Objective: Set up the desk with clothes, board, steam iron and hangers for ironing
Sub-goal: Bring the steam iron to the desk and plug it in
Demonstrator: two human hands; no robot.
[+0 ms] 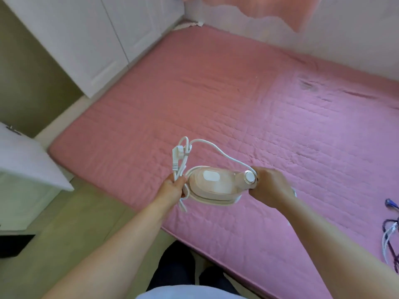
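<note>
The pink mat (248, 108) fills the centre and right of the view, running from the near right edge to the far wall. A white cabinet (90, 39) stands at far left, and a white unit (26, 169) at near left. No desk, board, clothes or hangers appear in this view.

Progress, as a judgement: the task is at an early stage. Only the iron is in hand, and it has not yet been set down on any work surface. Placement of the iron, and of the clothes, board and hangers, appears to remain, though anything outside the view cannot be assessed.

The iron (212, 185) is held in the air above the near-left part of the mat, between both hands. Its long axis lies roughly left to right, nearly level. The rounded tip points left, and the handle end with the round dial (250, 177) points right. The upper shell faces the camera.

The right hand (271, 186) grips the handle end, with fingers curled round it. The left hand (172, 187) sits at the tip end and pinches the bundled cord (207, 146) between curled fingers and thumb. A loop of cord arcs over the far side to the handle, and the plug (178, 155) stands up above the left hand.

A tangle of dark and white cables (388, 236) lies at the near right edge of the mat.
</note>
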